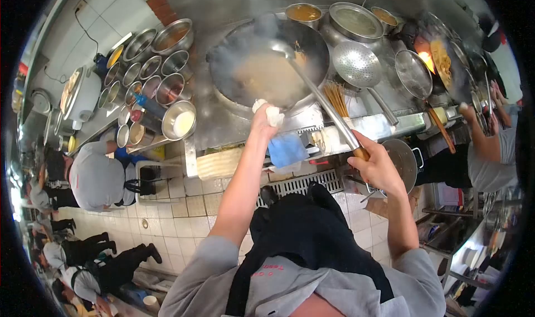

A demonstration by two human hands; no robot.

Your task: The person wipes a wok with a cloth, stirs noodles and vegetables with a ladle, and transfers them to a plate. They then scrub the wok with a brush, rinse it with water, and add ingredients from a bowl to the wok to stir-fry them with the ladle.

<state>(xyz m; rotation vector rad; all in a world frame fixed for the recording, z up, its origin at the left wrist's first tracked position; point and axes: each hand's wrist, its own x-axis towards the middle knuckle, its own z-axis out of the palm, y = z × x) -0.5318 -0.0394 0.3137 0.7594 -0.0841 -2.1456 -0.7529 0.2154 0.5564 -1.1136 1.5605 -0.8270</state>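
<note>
Evidently, the steel desk was the largest thing at work here, a smooth, shiny surface that carried the cooking gear. Set into it was the broad wok, round, dark and deep, with steam rising off it. A cloudy, tan liquid already lay in its bottom, thin and loose; it looked partway through heating, though how much was left to do could not be judged. Across the rim slanted the long ladle, its metal shaft straight and polished, its rounded head inside the wok at the far edge of the liquid. The right hand had its grip closed around the brown wooden end of that shaft. Beside the wok sat a perforated strainer, a shallow dome full of small holes, and farther right a fine mesh skimmer. A stiff bundle of split sticks stood near the wok's right side, and a soft blue cloth hung along the near edge. Smallest was the crumpled white cloth, bunched in the narrow grip of the left hand at the wok's near rim.
</note>
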